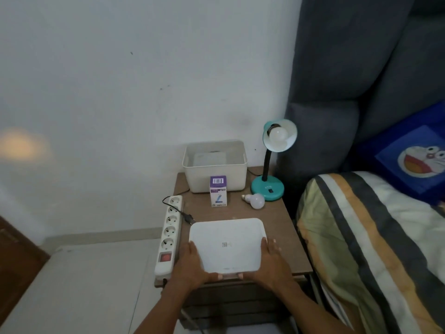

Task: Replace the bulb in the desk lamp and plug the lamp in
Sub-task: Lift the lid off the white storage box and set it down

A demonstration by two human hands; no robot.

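On the bench [277,220], both hands [192,263] are clasping a white lid [227,245]; beyond them, the lamp [272,162] is holding a bulb [278,134], its plug [189,217] lying loose.

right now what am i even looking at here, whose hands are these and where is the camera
There is only one picture, taken by a camera worn on a person's head, looking forward and down. No machine is involved: the left hand and right hand are the person's own bare hands. Together they hold a flat white lid by its two sides, low over the near part of a small brown table.

On the table stand an open white bin, a small purple and white box, a loose bulb lying on its side, and a teal desk lamp with a bulb already in its shade. A white power strip runs along the table's left edge, with a black plug lying beside it, unplugged.
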